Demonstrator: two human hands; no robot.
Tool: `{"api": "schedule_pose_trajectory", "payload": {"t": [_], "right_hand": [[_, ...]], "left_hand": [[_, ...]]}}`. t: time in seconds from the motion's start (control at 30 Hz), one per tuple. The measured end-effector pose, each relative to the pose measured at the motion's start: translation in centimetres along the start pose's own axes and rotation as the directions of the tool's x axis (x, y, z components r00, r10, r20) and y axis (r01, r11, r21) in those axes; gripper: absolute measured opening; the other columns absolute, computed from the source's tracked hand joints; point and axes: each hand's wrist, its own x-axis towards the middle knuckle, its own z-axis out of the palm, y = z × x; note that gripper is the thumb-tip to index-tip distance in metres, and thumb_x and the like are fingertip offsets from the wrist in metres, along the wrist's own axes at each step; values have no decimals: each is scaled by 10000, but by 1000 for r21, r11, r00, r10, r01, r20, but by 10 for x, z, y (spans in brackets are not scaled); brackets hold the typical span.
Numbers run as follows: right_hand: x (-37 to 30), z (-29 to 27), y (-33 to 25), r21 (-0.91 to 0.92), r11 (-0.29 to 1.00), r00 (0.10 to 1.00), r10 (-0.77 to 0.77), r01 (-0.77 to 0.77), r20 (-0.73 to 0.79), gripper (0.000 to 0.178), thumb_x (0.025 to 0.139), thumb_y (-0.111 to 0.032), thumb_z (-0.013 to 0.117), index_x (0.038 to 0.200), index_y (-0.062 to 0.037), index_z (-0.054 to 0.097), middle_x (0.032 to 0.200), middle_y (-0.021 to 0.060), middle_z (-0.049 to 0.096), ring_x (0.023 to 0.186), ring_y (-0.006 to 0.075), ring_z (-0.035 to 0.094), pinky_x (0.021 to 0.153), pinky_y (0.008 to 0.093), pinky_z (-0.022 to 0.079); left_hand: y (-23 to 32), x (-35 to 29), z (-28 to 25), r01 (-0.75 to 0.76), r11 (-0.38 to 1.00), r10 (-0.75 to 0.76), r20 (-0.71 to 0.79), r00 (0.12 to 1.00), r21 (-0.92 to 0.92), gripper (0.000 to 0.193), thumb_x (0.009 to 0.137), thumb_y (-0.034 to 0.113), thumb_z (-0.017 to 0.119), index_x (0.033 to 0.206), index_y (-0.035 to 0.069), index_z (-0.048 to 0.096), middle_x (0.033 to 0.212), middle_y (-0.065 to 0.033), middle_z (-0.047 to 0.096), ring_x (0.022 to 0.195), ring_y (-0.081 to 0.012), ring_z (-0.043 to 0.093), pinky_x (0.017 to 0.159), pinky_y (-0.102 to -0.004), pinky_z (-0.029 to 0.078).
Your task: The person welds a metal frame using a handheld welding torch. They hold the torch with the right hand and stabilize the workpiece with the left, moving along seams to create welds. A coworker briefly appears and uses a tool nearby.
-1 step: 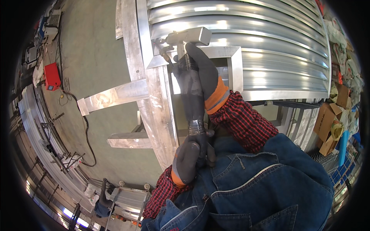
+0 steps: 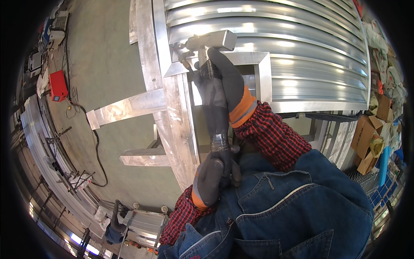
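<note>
A long power tool [image 2: 215,114] with a black body and a boxy, square-ended metal head lies lengthwise between my hands; its exact kind is hard to make out. Nearer my body, my left hand [image 2: 211,177], in a grey glove with an orange cuff, is closed around the tool's rear end. My right hand [image 2: 228,75], gloved alike, grips the body just behind the metal head. That head is over the corner of an aluminium louvred panel [image 2: 315,64], beside a small rectangular frame opening [image 2: 264,77]. The tool's far left underside is partly hidden.
Long aluminium bars [image 2: 177,134] run beside me, with short crosspieces [image 2: 129,108] sticking out left. A red machine [image 2: 58,85] with a black cable stands on the floor. Cardboard boxes [image 2: 366,142] and plastic bags lie right. Another person [image 2: 114,228] is at lower left.
</note>
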Motion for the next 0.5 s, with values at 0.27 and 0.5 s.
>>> {"api": "schedule_pose_trajectory", "payload": {"t": [0.27,0.5], "right_hand": [[3,1,0,-84,996,1000,-23,24,4,211,1054,-279,692,1015,-71,698,900,35,691,885,160,684,878,356,596],[3,7,1,-260,964,997,-61,48,-40,410,1038,-485,644,1097,-82,685,785,65,696,615,146,653,561,291,540]], "left_hand": [[-3,2,0,-12,999,12,14,1000,-44,672,1146,493,333,1384,-115,495,810,-168,681,699,-235,626,735,-334,510],[1,2,2,-22,1000,22,21,1000,13,713,1146,510,298,1412,-128,474,824,-162,692,738,-223,647,757,-321,511]]}}
